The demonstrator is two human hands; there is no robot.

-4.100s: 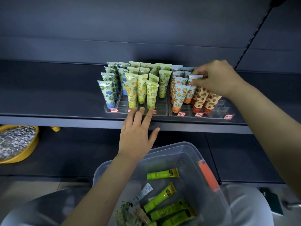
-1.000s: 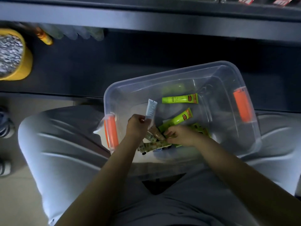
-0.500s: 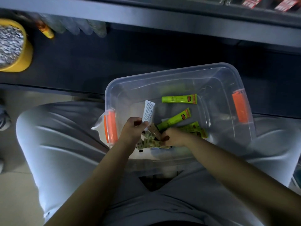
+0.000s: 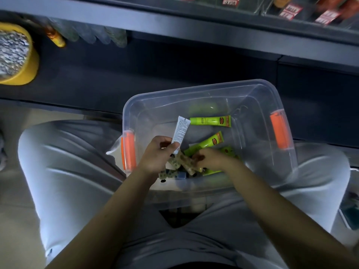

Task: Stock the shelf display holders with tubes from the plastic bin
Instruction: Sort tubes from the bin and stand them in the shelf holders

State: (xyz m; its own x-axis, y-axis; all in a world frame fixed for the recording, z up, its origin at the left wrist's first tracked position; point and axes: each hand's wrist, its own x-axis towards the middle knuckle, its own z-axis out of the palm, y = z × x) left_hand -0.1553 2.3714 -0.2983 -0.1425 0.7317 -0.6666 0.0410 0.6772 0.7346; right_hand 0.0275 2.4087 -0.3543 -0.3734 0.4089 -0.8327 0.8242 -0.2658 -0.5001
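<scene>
1. The left hand is seen inside the plastic bin, near its left wall, with thumb and fingers closed on the lower end of a white tube; the tube is held pointing away from the hand, its printed side facing up.
2. The right hand is lowered just beside the left one, its fingers bent down onto a heap of beige patterned tubes lying between and under both hands. Whether one of them is actually grasped cannot be told, as the fingertips are blurred.
3. One bright green tube is found lying flat beyond both hands, apart from them; a second green tube lies slanted just beyond the right hand, and more green is partly covered by that hand.
4. An orange latch is fixed to the bin wall just left of the left hand; another orange latch is set well to the right of the right hand.
5. The bin is rested on a lap in grey trousers.
6. Far beyond the hands the shelf edge is seen, with red price labels above it, and a yellow bowl far to the left.
</scene>
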